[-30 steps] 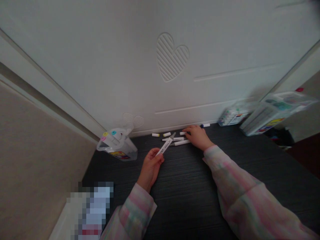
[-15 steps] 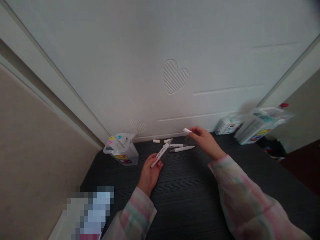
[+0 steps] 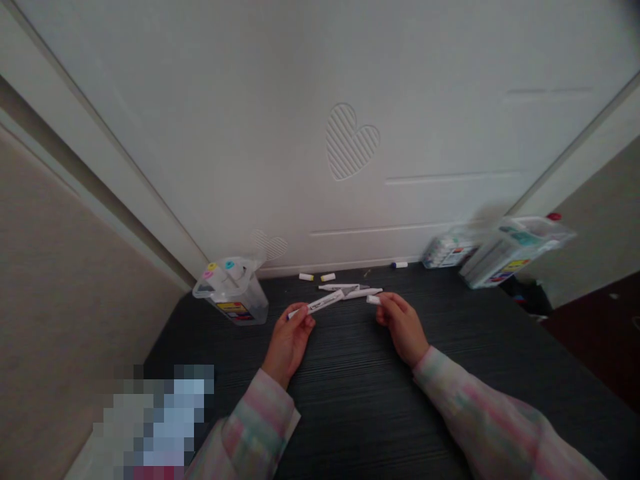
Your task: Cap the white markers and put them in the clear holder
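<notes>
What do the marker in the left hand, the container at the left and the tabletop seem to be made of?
Marker: probably plastic, smooth white with dark print.
Container: likely clear, stiff plastic; its walls look translucent and hold their shape.
Tabletop: dark, with fine parallel grain lines; wood or a wood-look laminate, I can't tell which.

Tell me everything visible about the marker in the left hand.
The marker is slim and white, plastic-looking, with dark printing too small to read. Its far end is grey, tapered and shows no cap; some blue shows at the near end. The left hand pinches it near that blue end, so it points rightward and away over the dark desk. Whether it touches the markers behind is unclear.
</notes>
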Available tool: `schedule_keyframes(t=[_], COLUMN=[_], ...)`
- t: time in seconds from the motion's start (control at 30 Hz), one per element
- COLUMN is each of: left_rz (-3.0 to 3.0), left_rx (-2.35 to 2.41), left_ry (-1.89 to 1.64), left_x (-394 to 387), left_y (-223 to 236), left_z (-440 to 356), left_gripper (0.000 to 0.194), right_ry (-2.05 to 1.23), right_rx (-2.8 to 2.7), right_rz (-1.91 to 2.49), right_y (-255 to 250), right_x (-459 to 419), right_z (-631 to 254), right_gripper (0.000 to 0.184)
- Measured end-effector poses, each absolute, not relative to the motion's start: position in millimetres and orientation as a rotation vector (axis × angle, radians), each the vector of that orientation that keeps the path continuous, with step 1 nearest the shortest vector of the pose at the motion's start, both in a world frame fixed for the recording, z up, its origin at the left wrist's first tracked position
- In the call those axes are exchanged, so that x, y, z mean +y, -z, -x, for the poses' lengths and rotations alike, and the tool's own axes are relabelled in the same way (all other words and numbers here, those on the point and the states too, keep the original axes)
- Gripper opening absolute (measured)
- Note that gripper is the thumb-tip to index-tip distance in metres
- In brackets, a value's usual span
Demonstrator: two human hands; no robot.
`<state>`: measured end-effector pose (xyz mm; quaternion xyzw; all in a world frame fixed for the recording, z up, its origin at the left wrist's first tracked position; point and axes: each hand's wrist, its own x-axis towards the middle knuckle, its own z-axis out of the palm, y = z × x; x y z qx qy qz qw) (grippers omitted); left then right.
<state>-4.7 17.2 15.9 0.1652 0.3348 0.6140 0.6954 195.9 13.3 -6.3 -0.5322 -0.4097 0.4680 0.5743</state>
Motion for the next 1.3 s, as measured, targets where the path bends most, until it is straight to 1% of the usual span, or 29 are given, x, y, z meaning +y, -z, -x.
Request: schedule_keyframes(t=[0.2, 0.4, 0.53, 0.8, 0.9, 1.03, 1.2, 1.3], left_rz=[-0.299, -0.225, -0.166, -0.106, -0.128, -0.167, -0.197, -0.213], left_rx=[0.771, 0.825, 0.833, 0.860, 0.879, 0.915, 0.926, 0.921], left_ry=[-1.426, -1.370, -1.353, -1.341, -1.335, -1.292, -1.292, -1.296], left_x=[23, 26, 29, 31, 31, 31, 30, 29], left_y=[-16, -19, -20, -21, -21, -20, -18, -18], left_z=[9, 13, 13, 12, 11, 10, 9, 8], left_gripper=[0.013, 0.004, 0.012, 0.028, 0.031, 0.027, 0.013, 0.015], right_ry=[-1.107, -1.177, -1.201, -1.192, -1.161, -1.117, -1.108, -1.113], right_rx=[-0.927, -0.908, -0.906, -0.952, -0.986, -1.040, -1.119, -1.151], right_rz=[1.192, 1.141, 1.122, 1.102, 1.108, 1.129, 1.162, 1.175], right_y=[5, 4, 5, 4, -1, -8, -11, -12], right_x=[18, 17, 17, 15, 13, 10, 7, 6], right_z=[-188, -189, -191, -191, -189, -185, -182, -183], right_gripper=[0.022, 0.014, 0.011, 0.011, 0.011, 0.013, 0.016, 0.014])
